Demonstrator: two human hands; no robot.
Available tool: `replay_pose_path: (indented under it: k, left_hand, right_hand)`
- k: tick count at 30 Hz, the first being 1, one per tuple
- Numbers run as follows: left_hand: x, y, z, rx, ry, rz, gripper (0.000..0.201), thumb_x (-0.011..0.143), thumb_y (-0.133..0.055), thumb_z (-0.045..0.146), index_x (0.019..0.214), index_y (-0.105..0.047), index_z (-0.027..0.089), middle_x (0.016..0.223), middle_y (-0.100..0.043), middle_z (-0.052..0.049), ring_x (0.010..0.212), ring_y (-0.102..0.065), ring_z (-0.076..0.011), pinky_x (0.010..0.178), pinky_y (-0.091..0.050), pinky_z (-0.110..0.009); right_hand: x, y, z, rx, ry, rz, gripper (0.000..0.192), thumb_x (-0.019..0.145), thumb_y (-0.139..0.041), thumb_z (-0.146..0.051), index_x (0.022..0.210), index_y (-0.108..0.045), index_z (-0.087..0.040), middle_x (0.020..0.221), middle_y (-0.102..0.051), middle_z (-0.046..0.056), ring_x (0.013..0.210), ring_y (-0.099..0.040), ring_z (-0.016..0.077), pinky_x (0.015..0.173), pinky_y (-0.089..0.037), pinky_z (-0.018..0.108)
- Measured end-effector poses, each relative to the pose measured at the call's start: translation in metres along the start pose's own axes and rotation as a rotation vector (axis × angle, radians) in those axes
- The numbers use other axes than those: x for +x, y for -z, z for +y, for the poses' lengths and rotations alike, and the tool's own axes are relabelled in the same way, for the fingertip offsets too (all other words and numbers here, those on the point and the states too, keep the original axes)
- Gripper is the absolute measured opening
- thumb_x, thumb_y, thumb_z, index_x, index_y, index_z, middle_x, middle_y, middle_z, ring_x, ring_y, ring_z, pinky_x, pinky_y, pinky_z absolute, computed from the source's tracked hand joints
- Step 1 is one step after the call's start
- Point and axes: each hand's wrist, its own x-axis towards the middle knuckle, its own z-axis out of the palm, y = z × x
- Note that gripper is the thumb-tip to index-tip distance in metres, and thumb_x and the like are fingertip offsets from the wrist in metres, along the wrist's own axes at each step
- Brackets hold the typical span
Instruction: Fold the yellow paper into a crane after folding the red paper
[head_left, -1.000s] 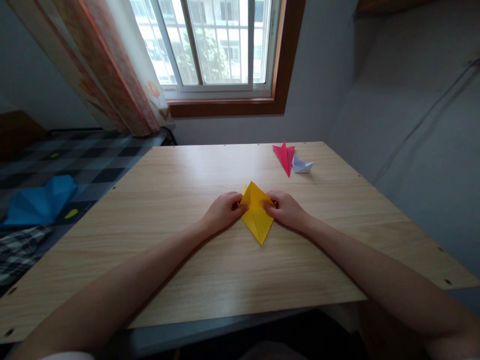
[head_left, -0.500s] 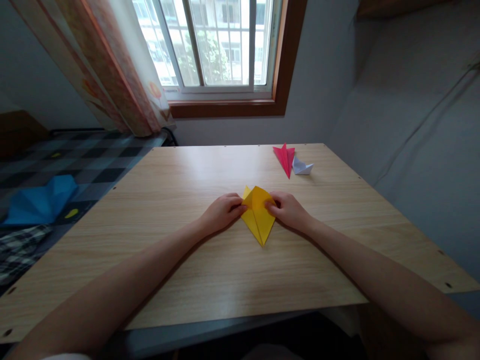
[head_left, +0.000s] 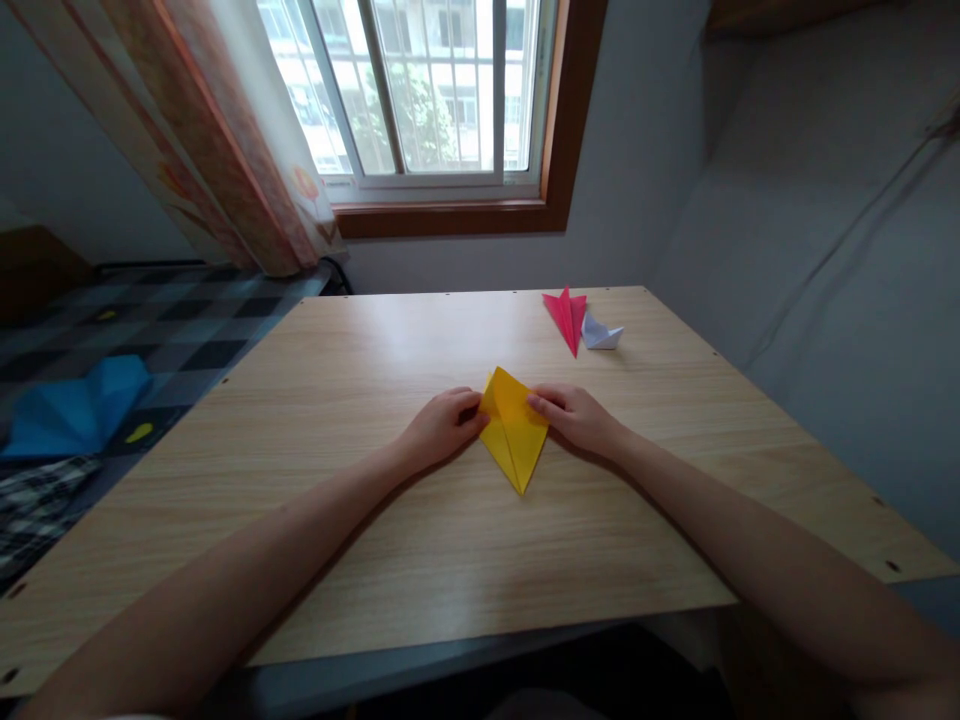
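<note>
A folded yellow sheet of paper, kite-shaped with its narrow point toward me, lies between my hands on the wooden table. My left hand pinches its left edge between thumb and fingers. On the opposite edge, my right hand grips the paper, thumb on top and the other fingers partly hidden behind. A crease runs down the middle of the paper to the near point, and a second layer peeks out at the upper left.
Toward the back right of the table lie a red paper plane and a white paper boat. Left of the table, a blue folded paper rests on a checked bedcover. A wall and window stand beyond.
The yellow paper's upper flap has shifted a little to the left, its top corner now higher and sharper. Both hands still hold the edges. The view has turned very slightly.
</note>
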Motion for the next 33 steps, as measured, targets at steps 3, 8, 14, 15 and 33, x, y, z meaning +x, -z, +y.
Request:
replay_pose_path:
  k: [3,8,14,15,33]
  left_hand:
    - [0.000,0.000,0.001,0.006,0.003,0.000,0.019,0.085,-0.054,0.020,0.067,-0.048,0.019,0.071,-0.053,0.000,0.067,-0.048,-0.0148,0.061,-0.036,-0.027]
    - [0.000,0.000,0.002,0.001,0.011,0.000,0.018,0.083,-0.053,0.021,0.067,-0.046,0.019,0.070,-0.052,0.001,0.066,-0.046,-0.0146,0.060,-0.035,-0.027]
    - [0.000,-0.001,0.001,-0.002,0.009,-0.003,0.018,0.082,-0.052,0.022,0.067,-0.043,0.020,0.070,-0.050,0.000,0.067,-0.045,-0.0151,0.060,-0.034,-0.027]
    - [0.000,-0.001,0.001,0.000,0.011,-0.001,0.019,0.082,-0.052,0.022,0.066,-0.043,0.020,0.070,-0.050,0.000,0.067,-0.045,-0.0151,0.060,-0.034,-0.027]
    - [-0.001,-0.001,0.001,0.009,0.005,-0.002,0.016,0.082,-0.053,0.020,0.069,-0.045,0.020,0.070,-0.049,0.001,0.066,-0.044,-0.0150,0.060,-0.033,-0.027]
  right_hand:
    - [0.001,0.005,0.006,0.182,-0.033,0.039,0.046,0.102,-0.031,-0.042,0.101,-0.071,-0.018,0.099,-0.073,0.006,0.093,-0.065,0.0197,0.082,-0.049,0.031]
    - [0.001,0.015,0.016,0.049,-0.066,0.010,0.025,0.086,-0.056,-0.022,0.105,-0.072,-0.019,0.107,-0.074,0.006,0.099,-0.066,0.0216,0.090,-0.049,0.034]
    - [0.002,0.019,0.019,0.002,-0.007,-0.101,0.023,0.082,-0.058,-0.020,0.097,-0.075,-0.018,0.099,-0.074,0.006,0.090,-0.066,0.0210,0.080,-0.050,0.032]
    - [0.002,0.019,0.019,-0.014,0.005,-0.100,0.022,0.082,-0.058,-0.020,0.096,-0.076,-0.018,0.098,-0.074,0.006,0.090,-0.066,0.0210,0.081,-0.050,0.032]
    - [0.003,0.008,0.015,-0.109,0.012,-0.036,0.016,0.084,-0.062,-0.022,0.091,-0.075,-0.016,0.093,-0.065,0.007,0.082,-0.060,0.0176,0.076,-0.047,0.031]
